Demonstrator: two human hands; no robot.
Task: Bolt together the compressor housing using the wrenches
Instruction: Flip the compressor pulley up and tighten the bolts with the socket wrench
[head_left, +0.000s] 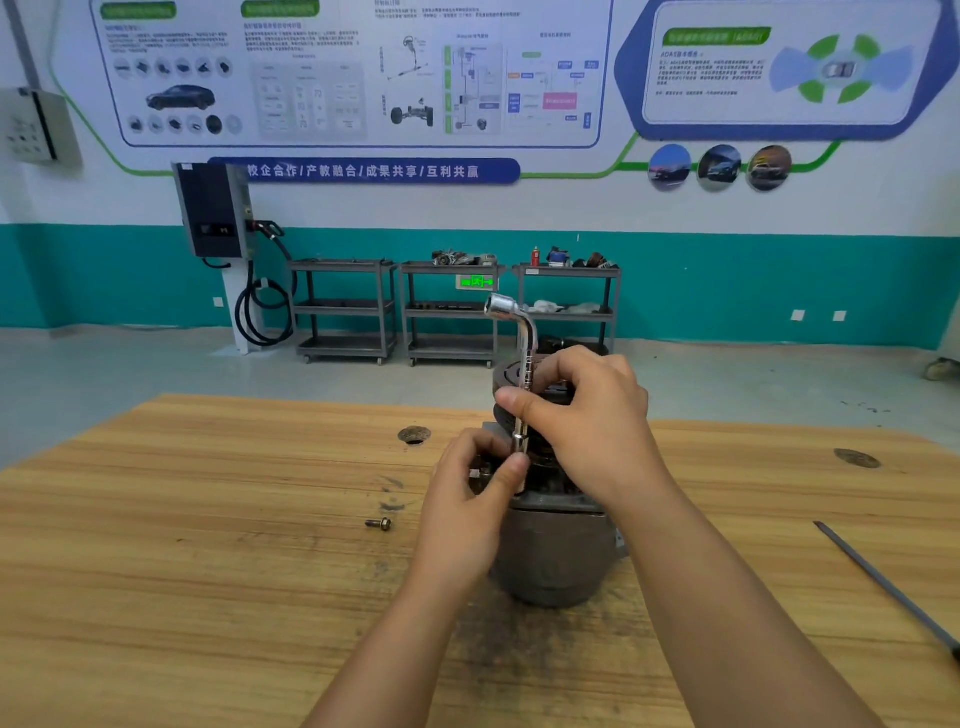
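Note:
The grey compressor housing (558, 553) stands upright in the middle of the wooden table (208, 545), with a dark pulley at its top partly hidden behind my hands. A chrome L-shaped socket wrench (524, 358) stands vertically on the housing's upper flange, its bent socket end pointing up and left. My right hand (587, 415) grips the wrench shaft from the right, thumb across it. My left hand (467, 499) pinches the wrench's lower end at the flange. The bolt under the wrench is hidden. A loose flanged bolt (380, 524) lies on the table to the left.
A long thin grey rod (883, 582) lies diagonally near the table's right edge. The tabletop has two round holes (414, 435) and dark grease smudges. Beyond the table are three grey shelf carts (452, 312) and a wall charger (215, 210).

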